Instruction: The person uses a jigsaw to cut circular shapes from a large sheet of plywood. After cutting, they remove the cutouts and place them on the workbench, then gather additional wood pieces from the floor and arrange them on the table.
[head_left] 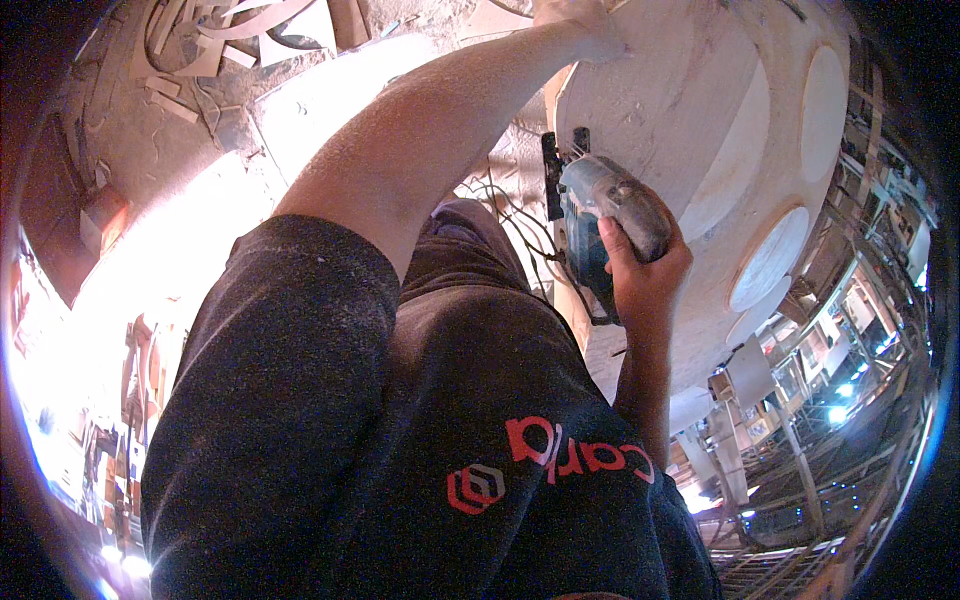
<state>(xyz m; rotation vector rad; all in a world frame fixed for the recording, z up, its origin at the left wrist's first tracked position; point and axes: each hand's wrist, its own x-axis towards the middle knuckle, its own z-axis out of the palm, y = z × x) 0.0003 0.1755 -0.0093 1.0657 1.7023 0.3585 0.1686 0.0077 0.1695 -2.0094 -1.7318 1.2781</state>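
My right hand is closed around the body of a grey, dust-covered jigsaw, whose base sits at the left edge of a large pale wooden board. My left arm reaches across the upper middle, and my left hand touches the board near the top edge of the view; its fingers are too indistinct to read. Round pale discs or cut shapes lie along the board's right side. Dark cables hang beside the jigsaw on the left.
Wooden offcuts and curved scraps litter the dusty floor at the upper left. A bright light patch washes out the left side. Timber racks or framing and small lights fill the right rim. My dark-clothed body takes up the lower middle.
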